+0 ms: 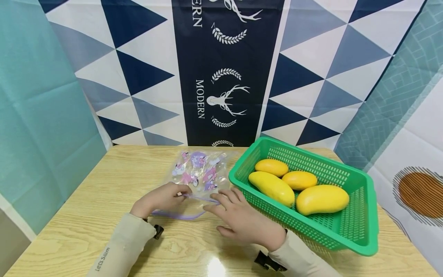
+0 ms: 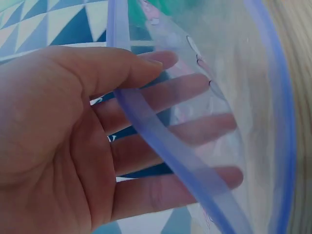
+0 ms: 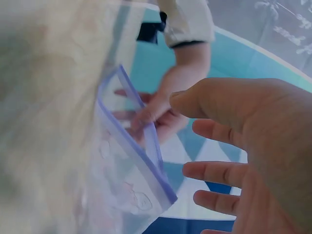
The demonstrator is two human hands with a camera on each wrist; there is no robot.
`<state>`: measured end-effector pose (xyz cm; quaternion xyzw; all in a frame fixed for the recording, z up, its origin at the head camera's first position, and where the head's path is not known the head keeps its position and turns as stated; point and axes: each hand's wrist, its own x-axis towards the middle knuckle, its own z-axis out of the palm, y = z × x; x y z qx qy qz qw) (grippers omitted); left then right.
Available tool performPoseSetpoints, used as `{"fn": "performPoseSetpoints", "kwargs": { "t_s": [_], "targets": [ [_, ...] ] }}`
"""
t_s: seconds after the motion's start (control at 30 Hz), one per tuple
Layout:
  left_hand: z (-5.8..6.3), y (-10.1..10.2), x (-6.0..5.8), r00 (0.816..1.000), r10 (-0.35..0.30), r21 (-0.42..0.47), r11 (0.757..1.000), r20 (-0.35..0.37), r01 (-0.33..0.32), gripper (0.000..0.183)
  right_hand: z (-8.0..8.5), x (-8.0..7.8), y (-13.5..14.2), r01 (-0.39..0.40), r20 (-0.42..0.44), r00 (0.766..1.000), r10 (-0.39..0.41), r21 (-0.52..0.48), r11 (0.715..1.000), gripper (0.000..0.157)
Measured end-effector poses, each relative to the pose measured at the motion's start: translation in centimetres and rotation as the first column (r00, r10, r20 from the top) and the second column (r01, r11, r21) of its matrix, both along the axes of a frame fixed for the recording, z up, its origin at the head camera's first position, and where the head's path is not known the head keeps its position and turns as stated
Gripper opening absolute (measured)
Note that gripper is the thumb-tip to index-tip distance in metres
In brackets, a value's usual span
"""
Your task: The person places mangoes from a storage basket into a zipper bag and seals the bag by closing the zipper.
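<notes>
Your left hand (image 1: 162,200) pinches the purple rim (image 2: 183,165) of the clear, cartoon-printed plastic bag (image 1: 198,171) on the wood-grained bench (image 1: 114,184); your right hand (image 1: 240,217), fingers apart, holds nothing. Part the rim evenly.

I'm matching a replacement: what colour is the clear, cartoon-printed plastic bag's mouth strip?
The mouth strip is bluish purple, best seen in the left wrist view.

Bag (image 1: 199,181) partly hidden, sleeves (image 1: 121,242) cut off
</notes>
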<state>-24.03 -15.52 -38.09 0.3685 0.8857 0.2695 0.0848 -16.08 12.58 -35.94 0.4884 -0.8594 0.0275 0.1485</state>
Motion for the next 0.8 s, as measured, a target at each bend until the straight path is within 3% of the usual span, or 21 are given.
{"fn": "performPoseSetpoints", "kwargs": {
  "t_s": [0.17,0.37,0.8],
  "targets": [
    [0.6,-0.2,0.1,0.994,-0.028,0.101,0.995,0.106,0.017,0.024,1.3,-0.2,1.0,0.015,-0.035,0.999,-0.018,-0.09,0.996,0.055],
    [1.1,-0.9,0.3,0.977,-0.015,0.21,0.977,0.211,-0.03,0.026,2.4,-0.6,2.1,0.037,-0.091,0.994,-0.053,-0.172,0.984,0.055],
    [3.3,-2.7,1.0,0.948,0.069,0.302,0.939,0.31,-0.167,0.032,3.8,-1.4,4.3,0.074,-0.14,0.984,-0.11,-0.238,0.969,0.054]
  ]
}}
